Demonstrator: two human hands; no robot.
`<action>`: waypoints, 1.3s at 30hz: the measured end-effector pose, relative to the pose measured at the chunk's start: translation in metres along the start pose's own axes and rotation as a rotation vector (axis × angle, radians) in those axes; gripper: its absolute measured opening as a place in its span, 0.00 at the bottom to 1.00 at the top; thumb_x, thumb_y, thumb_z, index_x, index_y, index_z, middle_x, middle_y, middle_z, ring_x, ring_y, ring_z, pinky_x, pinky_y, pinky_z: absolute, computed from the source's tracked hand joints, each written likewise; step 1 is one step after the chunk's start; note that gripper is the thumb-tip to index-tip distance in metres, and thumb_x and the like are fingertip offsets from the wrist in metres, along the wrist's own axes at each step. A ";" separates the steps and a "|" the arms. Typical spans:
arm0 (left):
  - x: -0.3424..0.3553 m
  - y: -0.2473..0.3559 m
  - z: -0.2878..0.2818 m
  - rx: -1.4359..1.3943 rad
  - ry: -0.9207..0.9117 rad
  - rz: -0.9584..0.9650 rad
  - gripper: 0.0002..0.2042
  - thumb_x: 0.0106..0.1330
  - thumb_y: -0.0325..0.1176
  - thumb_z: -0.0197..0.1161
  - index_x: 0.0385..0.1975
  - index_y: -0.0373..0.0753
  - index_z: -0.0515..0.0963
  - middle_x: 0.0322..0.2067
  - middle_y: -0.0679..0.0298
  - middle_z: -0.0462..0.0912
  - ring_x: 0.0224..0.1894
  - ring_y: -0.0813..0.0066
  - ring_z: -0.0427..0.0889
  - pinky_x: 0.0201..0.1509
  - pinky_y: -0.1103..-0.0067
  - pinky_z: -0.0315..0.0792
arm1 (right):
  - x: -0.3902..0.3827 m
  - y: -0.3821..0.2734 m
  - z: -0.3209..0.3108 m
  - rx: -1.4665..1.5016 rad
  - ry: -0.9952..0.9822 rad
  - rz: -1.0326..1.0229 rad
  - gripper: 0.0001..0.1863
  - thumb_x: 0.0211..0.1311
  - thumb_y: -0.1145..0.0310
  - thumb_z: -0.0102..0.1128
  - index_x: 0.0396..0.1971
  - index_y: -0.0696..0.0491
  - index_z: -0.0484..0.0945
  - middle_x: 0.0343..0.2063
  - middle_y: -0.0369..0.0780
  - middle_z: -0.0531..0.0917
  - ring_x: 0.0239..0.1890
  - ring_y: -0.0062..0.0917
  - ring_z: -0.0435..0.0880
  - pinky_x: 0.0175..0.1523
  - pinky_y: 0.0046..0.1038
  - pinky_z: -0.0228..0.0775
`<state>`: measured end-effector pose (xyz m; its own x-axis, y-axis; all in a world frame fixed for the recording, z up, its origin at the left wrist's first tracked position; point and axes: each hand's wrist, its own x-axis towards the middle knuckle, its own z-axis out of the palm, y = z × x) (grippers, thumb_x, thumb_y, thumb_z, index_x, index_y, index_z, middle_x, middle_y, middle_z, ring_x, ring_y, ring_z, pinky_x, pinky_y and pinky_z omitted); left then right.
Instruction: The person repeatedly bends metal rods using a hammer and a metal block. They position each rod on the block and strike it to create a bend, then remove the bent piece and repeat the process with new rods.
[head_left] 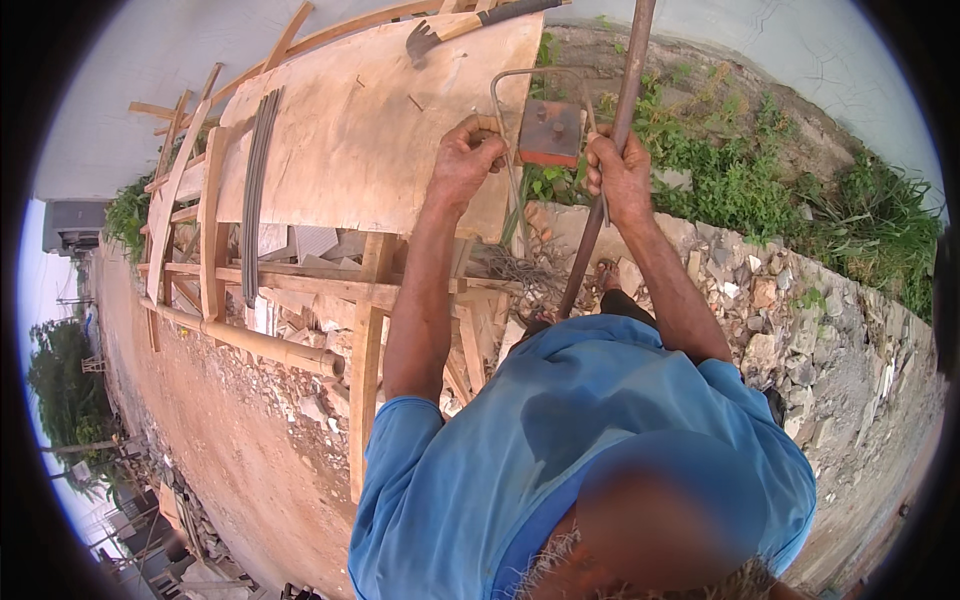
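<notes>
A thin bent metal rod (540,70) forms a squared loop between my hands. My left hand (472,160) is closed in a pinch at the rod's left side, over the edge of a plywood sheet (350,140). On the rod's right leg my right hand (617,170) is closed too. A long metal pipe (632,75) passes slantwise at the right hand, which hides part of it; I cannot tell how firmly it is gripped. Between the hands, beyond them, sits a dark metal block with a red side (550,135).
A claw hammer (450,30) lies at the plywood's far end, and a bundle of grey rods (262,190) at its left. Wooden framing (365,400) and a bamboo pole (270,342) stand left. Rubble (790,330) covers the ground right; green plants (740,190) grow along the wall.
</notes>
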<state>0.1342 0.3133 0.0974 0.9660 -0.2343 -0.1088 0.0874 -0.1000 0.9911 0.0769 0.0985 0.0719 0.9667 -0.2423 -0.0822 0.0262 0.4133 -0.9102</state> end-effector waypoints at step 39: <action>0.194 -0.033 0.082 0.762 -0.028 0.153 0.18 0.67 0.49 0.59 0.43 0.41 0.85 0.34 0.59 0.88 0.37 0.66 0.86 0.45 0.71 0.77 | 0.212 -0.023 -0.091 -0.678 -0.753 0.287 0.11 0.64 0.64 0.58 0.39 0.56 0.76 0.17 0.29 0.72 0.14 0.11 0.66 0.18 0.20 0.55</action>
<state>0.2992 0.1921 0.0374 0.9466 -0.3223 0.0134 -0.2475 -0.6992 0.6707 0.2585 -0.0421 0.0385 0.8284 0.4913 -0.2689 -0.1519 -0.2650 -0.9522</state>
